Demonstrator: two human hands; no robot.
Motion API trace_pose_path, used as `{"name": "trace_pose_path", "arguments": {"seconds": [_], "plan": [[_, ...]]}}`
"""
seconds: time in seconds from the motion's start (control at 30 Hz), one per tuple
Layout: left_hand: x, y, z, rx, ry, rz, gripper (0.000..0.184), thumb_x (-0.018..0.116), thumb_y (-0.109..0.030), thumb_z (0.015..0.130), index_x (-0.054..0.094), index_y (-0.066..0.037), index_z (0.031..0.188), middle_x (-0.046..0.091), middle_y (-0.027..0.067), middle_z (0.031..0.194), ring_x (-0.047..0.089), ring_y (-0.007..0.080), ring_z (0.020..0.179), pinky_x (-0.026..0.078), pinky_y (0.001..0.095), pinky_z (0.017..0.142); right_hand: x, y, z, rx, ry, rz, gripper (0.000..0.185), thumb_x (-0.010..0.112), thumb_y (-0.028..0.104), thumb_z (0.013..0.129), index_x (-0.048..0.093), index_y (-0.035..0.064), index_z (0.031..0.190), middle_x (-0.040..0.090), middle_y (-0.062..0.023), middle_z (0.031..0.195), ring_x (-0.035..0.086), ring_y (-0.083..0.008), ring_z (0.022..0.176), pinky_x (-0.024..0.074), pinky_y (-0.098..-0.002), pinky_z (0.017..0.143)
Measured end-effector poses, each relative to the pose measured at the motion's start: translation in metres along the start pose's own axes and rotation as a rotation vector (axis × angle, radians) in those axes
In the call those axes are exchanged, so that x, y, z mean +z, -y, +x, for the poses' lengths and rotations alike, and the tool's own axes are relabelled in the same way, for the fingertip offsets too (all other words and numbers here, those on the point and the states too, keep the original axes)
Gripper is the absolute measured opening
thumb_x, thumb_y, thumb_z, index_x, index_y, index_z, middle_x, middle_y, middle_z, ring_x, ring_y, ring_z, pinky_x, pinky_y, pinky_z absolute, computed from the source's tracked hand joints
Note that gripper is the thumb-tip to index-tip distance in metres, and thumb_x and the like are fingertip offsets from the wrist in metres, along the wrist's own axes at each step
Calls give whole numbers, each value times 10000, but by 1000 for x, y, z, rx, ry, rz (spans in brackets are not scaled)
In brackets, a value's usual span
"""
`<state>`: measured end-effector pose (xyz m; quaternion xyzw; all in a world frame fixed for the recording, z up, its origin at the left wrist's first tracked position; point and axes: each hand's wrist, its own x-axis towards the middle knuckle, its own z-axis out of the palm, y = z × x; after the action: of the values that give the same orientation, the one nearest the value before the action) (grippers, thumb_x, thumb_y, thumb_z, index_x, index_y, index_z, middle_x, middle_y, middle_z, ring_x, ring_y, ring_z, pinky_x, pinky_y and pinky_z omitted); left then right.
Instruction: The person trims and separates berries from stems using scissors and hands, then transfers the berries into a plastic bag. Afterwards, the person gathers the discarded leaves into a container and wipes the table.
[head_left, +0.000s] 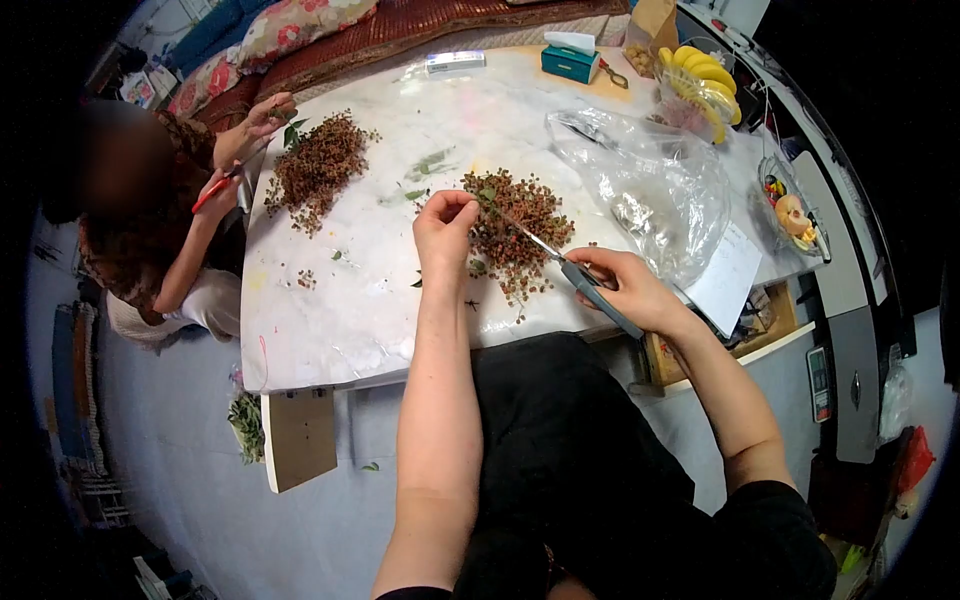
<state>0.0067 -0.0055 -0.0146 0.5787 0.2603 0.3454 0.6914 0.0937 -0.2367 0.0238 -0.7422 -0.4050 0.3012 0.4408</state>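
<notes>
My right hand (pixel 630 288) is closed round the grey handles of a pair of scissors (pixel 598 296). Their metal blades point up and left across a pile of small reddish-brown berry clusters (pixel 525 235) on the table. At the pile's left edge, my left hand (pixel 443 232) pinches a sprig with a green leaf (pixel 488 194) between thumb and fingers. The blade tips lie close to this sprig; whether they touch it I cannot tell. Part of the pile is hidden behind the scissors and my left hand.
On the left, a person (pixel 200 200) holds red-handled scissors (pixel 217 187) beside a second berry pile (pixel 325 165). A clear plastic bag (pixel 660 200) and paper (pixel 727 275) lie right of my pile. Bananas (pixel 705 75), a tissue box (pixel 570 62) and a fruit bowl (pixel 793 205) stand farther off.
</notes>
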Motion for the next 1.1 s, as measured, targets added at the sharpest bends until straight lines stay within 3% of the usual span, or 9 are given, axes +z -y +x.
{"name": "trace_pose_path", "arguments": {"seconds": [0.17,0.23,0.27,0.33,0.47,0.53,0.57,0.63,1.1], "plan": [[4,-8,-5,3,9,83,75,661,-15,803,649,-44,871,606,-11,783,532,83,730,431,220,682,-4,3,5,-52,-7,-150,431,611,311,795,626,32,1123,659,-184,865,622,-290,765,462,-368,694],[5,-7,-4,10,21,90,76,659,-12,801,648,-42,870,608,-9,785,532,82,731,431,222,682,-7,13,4,-8,49,-202,378,577,110,801,578,-24,1154,621,-33,758,553,-73,691,455,-234,661],[5,-8,-4,17,31,97,78,657,-9,799,646,-40,870,609,-8,787,533,82,732,432,224,682,-7,12,4,-8,50,-201,378,577,110,801,578,-24,1154,621,-33,758,553,-73,691,455,-234,661],[6,-8,-4,15,30,108,77,656,-7,798,646,-39,868,607,-8,783,532,83,729,431,224,681,-6,10,6,-12,7,-211,421,617,323,790,636,44,1105,646,-187,789,619,-308,700,454,-382,644],[5,-7,-4,-8,41,121,78,657,-2,795,645,-34,865,604,-6,779,533,86,730,431,223,683,-7,14,5,-32,-6,-256,404,621,306,791,637,42,1098,659,-187,828,634,-317,733,469,-384,661],[5,-6,-3,-5,41,119,78,657,0,794,645,-33,864,603,-5,778,534,87,730,431,222,684,-8,12,4,-104,-18,-282,369,606,161,813,595,-20,1135,642,-60,762,542,-94,666,447,-264,625],[4,-5,-2,-3,40,117,78,658,1,793,646,-32,863,603,-5,776,535,87,730,432,221,685,-7,13,3,-104,-18,-282,369,606,161,813,595,-20,1135,642,-60,762,542,-94,666,447,-264,625],[4,-2,-1,-5,38,115,77,661,1,791,646,-31,860,603,-4,777,537,88,730,434,221,686,-7,13,2,-57,-44,-340,373,630,273,797,639,66,1108,676,-170,886,657,-316,814,501,-383,720],[-4,-1,8,-289,-37,-240,60,600,-38,858,594,-39,917,649,62,835,634,149,761,493,240,675,-10,24,-7,-79,-77,-530,359,617,242,809,600,102,1139,669,-159,847,637,-344,781,489,-427,688]]}}
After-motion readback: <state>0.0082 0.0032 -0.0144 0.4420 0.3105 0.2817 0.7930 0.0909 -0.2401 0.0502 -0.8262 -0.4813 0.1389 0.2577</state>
